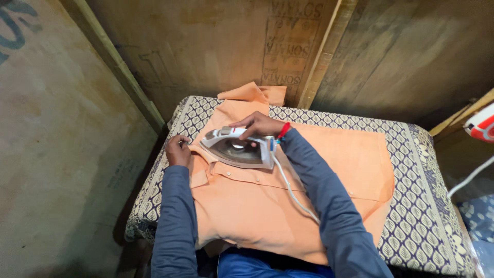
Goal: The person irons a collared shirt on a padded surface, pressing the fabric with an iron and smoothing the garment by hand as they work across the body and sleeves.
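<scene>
- Here, right hand (260, 124) wraps the handle of a white-and-grey steam iron (239, 148), fingers closed over it; iron rests on an orange shirt (267, 206).
- Left hand (178, 150), just left of the iron, is curled shut, pinching the shirt edge.
- White cord (291, 191) trails back under the right forearm.
- Shirt lies on a leaf-patterned cloth (422, 216) spread beneath both hands.

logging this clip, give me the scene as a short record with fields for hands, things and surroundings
left hand: left hand grips the edge of the orange shirt
right hand: right hand grips the handle of the iron, which lies tilted on the shirt
cord: white cord trails from the iron over the shirt
surface: table with a patterned cloth
surroundings: wooden walls
</scene>
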